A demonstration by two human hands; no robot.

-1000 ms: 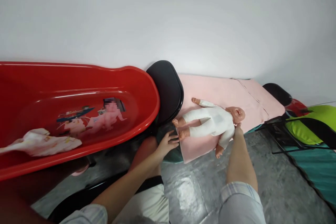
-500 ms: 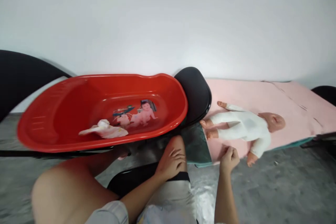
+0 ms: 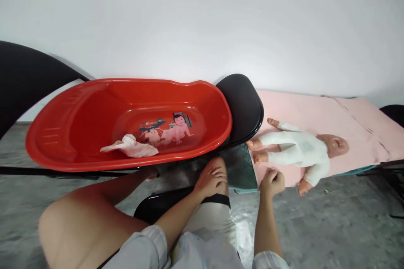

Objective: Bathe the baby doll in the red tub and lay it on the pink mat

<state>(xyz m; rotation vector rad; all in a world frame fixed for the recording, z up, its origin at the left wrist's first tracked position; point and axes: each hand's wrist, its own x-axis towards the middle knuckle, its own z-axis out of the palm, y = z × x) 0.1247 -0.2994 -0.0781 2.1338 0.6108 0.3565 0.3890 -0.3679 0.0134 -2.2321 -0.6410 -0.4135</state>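
On my bare knee rests my left hand point(image 3: 211, 183), its fingers stretched out and holding nothing. My right hand point(image 3: 272, 183) is curled into a fist at the near edge of the pink mat point(image 3: 303, 107), just below the feet of a baby doll point(image 3: 301, 149). I see nothing in that fist. The doll, in a white long-sleeved suit, lies on the mat with its feet towards me and its head to the right. To the left stands a red baby bathtub point(image 3: 85, 122) with a crumpled patterned cloth point(image 3: 131, 146) inside.
A black chair point(image 3: 241, 107) stands between tub and mat. Dark green fabric point(image 3: 241, 168) shows under the mat's left end. Another black chair back point(image 3: 28, 75) is at far left. A white wall point(image 3: 202, 25) runs behind; the floor point(image 3: 318, 222) is grey.
The whole view has shifted, so the tub, mat and doll appear further right and higher. My right fist has moved slightly left, closer to the doll's feet. My left hand stays on the knee.
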